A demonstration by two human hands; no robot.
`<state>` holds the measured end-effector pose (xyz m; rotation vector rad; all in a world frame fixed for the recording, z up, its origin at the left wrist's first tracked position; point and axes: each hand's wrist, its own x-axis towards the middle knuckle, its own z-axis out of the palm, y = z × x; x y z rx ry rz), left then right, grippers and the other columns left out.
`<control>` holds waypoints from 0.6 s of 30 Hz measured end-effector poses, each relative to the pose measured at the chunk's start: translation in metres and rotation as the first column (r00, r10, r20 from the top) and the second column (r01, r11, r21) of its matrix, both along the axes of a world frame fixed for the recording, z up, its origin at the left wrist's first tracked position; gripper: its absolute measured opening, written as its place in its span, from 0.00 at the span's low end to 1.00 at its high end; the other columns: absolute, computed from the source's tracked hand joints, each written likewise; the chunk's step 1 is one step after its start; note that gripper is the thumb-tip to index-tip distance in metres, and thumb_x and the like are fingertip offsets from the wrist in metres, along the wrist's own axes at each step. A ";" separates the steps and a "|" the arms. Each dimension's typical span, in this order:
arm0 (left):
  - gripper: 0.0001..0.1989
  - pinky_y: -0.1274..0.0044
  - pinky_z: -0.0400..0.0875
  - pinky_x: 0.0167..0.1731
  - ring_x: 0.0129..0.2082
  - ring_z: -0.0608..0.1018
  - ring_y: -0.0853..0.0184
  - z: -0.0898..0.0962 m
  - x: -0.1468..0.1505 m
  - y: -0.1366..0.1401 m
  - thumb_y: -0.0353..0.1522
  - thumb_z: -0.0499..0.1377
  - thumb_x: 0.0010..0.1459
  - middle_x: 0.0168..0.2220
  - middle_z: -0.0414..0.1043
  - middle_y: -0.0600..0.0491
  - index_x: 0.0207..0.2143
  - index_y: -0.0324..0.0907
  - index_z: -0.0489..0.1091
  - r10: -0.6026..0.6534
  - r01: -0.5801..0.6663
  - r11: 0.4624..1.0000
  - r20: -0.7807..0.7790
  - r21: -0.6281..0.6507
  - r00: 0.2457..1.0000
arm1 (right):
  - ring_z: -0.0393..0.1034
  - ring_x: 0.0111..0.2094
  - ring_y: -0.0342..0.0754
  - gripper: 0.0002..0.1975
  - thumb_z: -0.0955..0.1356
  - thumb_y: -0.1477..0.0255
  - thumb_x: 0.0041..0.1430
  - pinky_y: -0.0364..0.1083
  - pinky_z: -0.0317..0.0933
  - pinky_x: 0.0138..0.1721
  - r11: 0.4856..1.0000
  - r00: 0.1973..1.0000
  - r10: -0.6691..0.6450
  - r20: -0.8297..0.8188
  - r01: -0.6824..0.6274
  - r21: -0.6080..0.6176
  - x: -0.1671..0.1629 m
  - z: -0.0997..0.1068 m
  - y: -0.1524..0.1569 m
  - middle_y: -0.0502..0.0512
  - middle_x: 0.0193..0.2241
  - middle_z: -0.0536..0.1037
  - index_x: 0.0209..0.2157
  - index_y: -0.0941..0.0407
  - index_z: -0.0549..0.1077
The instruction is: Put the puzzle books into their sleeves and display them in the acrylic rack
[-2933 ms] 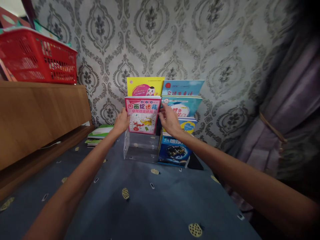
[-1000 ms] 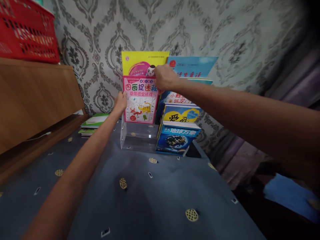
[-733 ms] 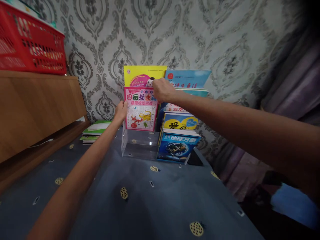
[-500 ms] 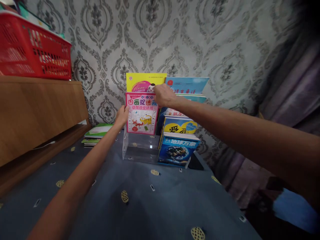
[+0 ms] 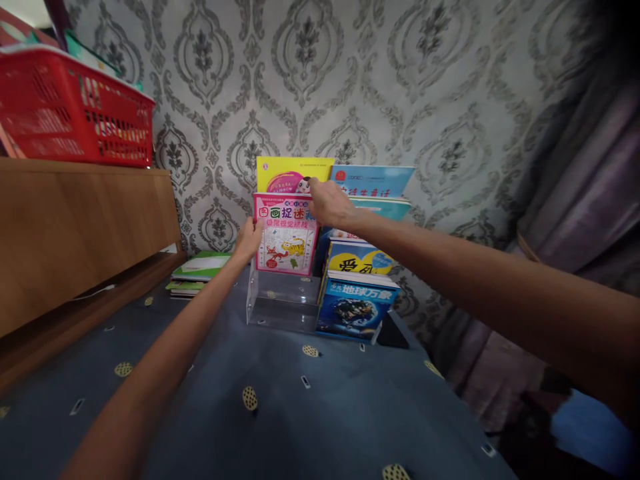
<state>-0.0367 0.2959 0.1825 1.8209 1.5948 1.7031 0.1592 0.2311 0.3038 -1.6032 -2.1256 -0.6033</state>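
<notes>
A pink picture book (image 5: 286,241) with a tiger on its cover stands in the left half of a clear acrylic book rack (image 5: 280,313). Closed on the book's left edge is my left hand (image 5: 249,239). My right hand (image 5: 331,203) grips its top right corner, the fingertips partly hidden behind the cover. Directly behind it rises a yellow book (image 5: 295,164). The right half of the rack holds a light blue book (image 5: 375,176) at the back, a yellow-and-blue book (image 5: 357,257) lower down, and a dark blue globe book (image 5: 354,310) in front.
A small stack of green books (image 5: 203,267) lies left of the rack on the blue patterned cloth (image 5: 280,433). Farther left, a red plastic basket (image 5: 115,120) sits on a wooden cabinet (image 5: 85,227). Patterned wallpaper is behind the rack, and a purple curtain (image 5: 525,253) hangs at right.
The camera view has shifted slightly, so the scene sits a little lower. Both hands stay on the pink picture book, which keeps nearly the same place in the rack.
</notes>
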 end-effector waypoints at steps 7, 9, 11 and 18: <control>0.12 0.61 0.70 0.53 0.50 0.78 0.50 -0.002 0.000 -0.006 0.41 0.53 0.67 0.44 0.78 0.41 0.41 0.43 0.68 0.002 -0.002 1.000 0.010 0.008 1.000 | 0.72 0.49 0.65 0.25 0.60 0.82 0.62 0.55 0.63 0.44 0.999 0.999 0.034 -0.005 -0.034 0.001 0.001 -0.004 -0.008 0.75 0.47 0.77 0.61 0.68 0.64; 0.12 0.61 0.70 0.53 0.50 0.79 0.50 -0.002 -0.001 -0.007 0.41 0.53 0.67 0.45 0.77 0.41 0.42 0.43 0.68 -0.002 0.002 1.000 0.017 0.005 1.000 | 0.72 0.48 0.64 0.26 0.61 0.81 0.61 0.54 0.63 0.45 0.999 0.999 0.035 -0.004 -0.035 0.002 0.002 -0.005 -0.010 0.73 0.48 0.77 0.61 0.67 0.63; 0.12 0.60 0.70 0.54 0.50 0.78 0.51 -0.001 -0.001 -0.007 0.41 0.53 0.67 0.46 0.77 0.41 0.43 0.42 0.68 -0.006 0.006 1.000 0.021 0.001 1.000 | 0.72 0.48 0.63 0.26 0.61 0.81 0.62 0.53 0.63 0.45 0.999 0.999 0.040 -0.003 -0.040 0.002 0.002 -0.006 -0.011 0.72 0.48 0.77 0.62 0.65 0.62; 0.11 0.60 0.69 0.55 0.52 0.77 0.49 -0.001 -0.001 -0.009 0.41 0.54 0.67 0.45 0.77 0.41 0.40 0.43 0.68 -0.018 0.018 1.000 0.040 -0.006 0.999 | 0.72 0.47 0.64 0.28 0.61 0.81 0.61 0.54 0.63 0.43 0.999 0.999 0.049 -0.021 -0.049 -0.006 0.001 -0.009 -0.014 0.75 0.48 0.77 0.63 0.67 0.59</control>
